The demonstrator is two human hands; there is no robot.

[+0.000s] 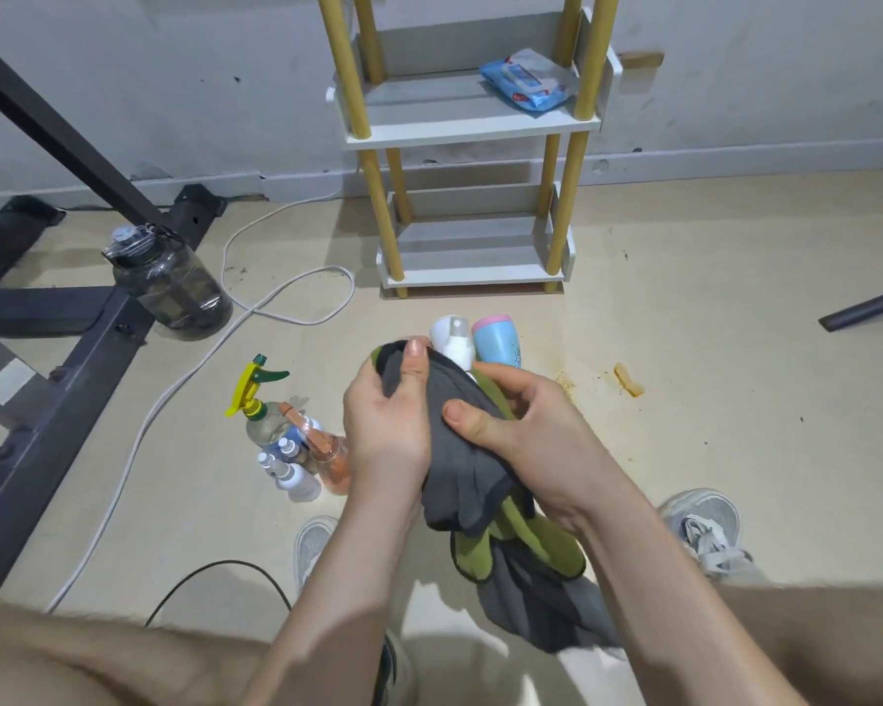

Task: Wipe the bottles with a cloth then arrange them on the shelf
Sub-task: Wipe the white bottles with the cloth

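With left hand (388,420) and right hand (531,435) each in a curled grip on the cloth (460,450), seemingly bunched over the white spray bottle (455,343) before the shelf (429,101), the bottle could slip through loose folds and topple the blue bottle (498,346) beside it.

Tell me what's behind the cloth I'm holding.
Above the cloth show a white spray bottle and a blue cup with a pink rim. The cloth and right hand cover their lower parts, so whether the bottle is wrapped or on the floor is unclear.
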